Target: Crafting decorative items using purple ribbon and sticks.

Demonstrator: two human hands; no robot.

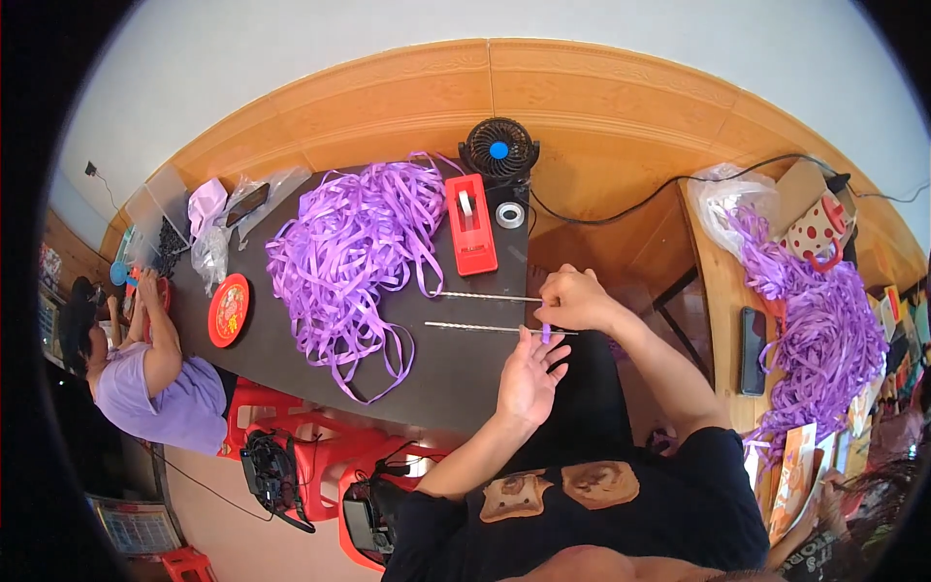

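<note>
My right hand (574,300) is closed in a pinch over a short piece of purple ribbon (546,335), which hangs at a thin silvery rod (475,328). Palm up below it, my left hand (530,378) has its fingertips at that same rod, with the other fingers loosely curled. A second thin rod (485,296) lies roughly parallel, its right end reaching my right hand; whether that hand grips it too is hidden. Left of the rods, a large tangled heap of purple ribbon (354,247) covers much of the dark table (456,378).
Behind the rods stand a red tape dispenser (472,238), a tape roll (509,215) and a black fan (498,150). A red plate (229,310) lies farther left, near another person (160,388). More purple ribbon (824,339) and a phone (752,351) occupy the right-hand table.
</note>
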